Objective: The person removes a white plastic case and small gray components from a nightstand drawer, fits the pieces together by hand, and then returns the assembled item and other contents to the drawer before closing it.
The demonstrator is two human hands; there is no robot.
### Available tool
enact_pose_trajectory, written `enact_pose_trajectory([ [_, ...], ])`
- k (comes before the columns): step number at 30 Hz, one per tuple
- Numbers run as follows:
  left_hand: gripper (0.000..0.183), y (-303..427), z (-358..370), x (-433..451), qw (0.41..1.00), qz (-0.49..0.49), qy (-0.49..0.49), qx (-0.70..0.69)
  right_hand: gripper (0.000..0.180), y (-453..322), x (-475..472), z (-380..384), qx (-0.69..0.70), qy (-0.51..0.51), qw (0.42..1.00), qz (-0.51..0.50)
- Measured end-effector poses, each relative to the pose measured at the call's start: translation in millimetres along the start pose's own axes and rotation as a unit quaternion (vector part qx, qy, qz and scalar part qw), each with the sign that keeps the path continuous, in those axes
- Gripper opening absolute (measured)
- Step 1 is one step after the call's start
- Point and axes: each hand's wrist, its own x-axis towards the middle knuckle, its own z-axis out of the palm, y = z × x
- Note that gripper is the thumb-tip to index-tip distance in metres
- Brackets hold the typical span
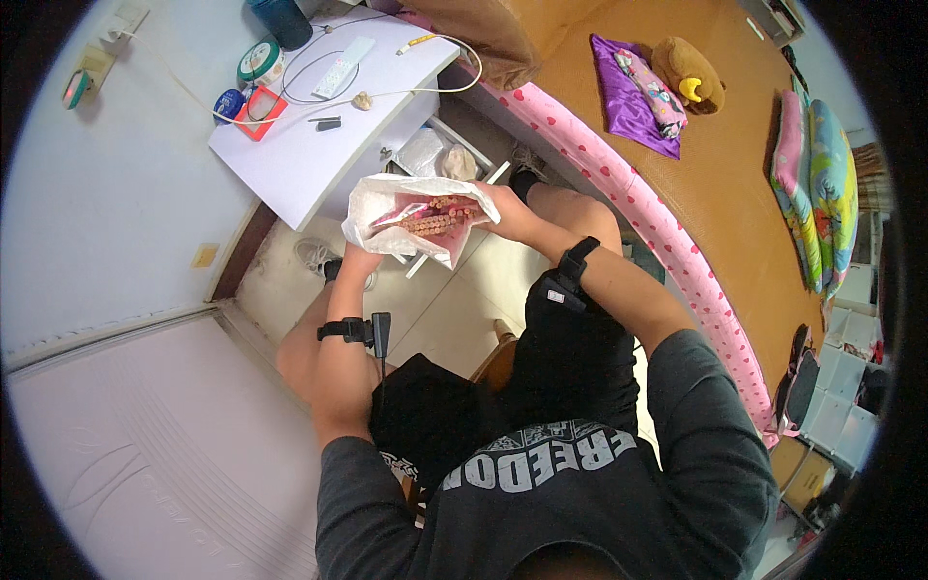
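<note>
A white plastic-looking bag (366,199) is held up before me with its mouth open towards my face. Inside lie many slim sticks (435,221) with round tan ends, packed in rows, with some pink wrapping among them. My right hand (500,212) grips the bag's right side, its fingers partly behind the rim. Below the left side, my left hand (362,255) holds the bag, and most of its fingers are hidden by it. Just beyond and under the bag, an open drawer (464,138) holds a clear plastic packet (420,151) and a pale bundle (459,163).
The white desk (290,174) carries a power strip (344,67), a white cable (413,90), a red-orange frame (262,114), a round tub (261,61) and a dark blue cup (283,23). A bed with a pink heart-patterned edge (616,159) runs along my right.
</note>
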Motion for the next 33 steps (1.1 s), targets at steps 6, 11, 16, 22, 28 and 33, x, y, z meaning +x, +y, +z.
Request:
enact_pose_trajectory([
  [6, 0.049, 49, 6, 11, 0.996, -0.066, -0.053, -0.009, 0.036, -1, -1, -2, -0.034, 0.049, 0.998, 0.019],
  [11, 0.052, 44, 7, 2, 0.989, -0.084, -0.070, -0.103, 0.035, 5, -1, -1, -0.006, 0.040, 0.999, 0.003],
  [16, 0.056, 19, 18, -3, 0.982, -0.101, -0.090, -0.130, 0.037, 31, -12, 6, 0.008, 0.011, 1.000, 0.016],
  [22, 0.055, -19, 39, -17, 0.960, -0.167, -0.053, -0.220, 0.042, 49, -17, 18, 0.247, -0.028, 0.945, 0.211],
  [28, 0.047, -43, 65, -20, 0.882, -0.361, -0.019, -0.301, 0.064, 76, -30, 36, 0.425, -0.038, 0.832, 0.354],
  [33, 0.049, -74, 77, -6, 0.853, -0.425, -0.069, -0.296, 0.080, 109, -39, 66, 0.378, -0.048, 0.839, 0.388],
])
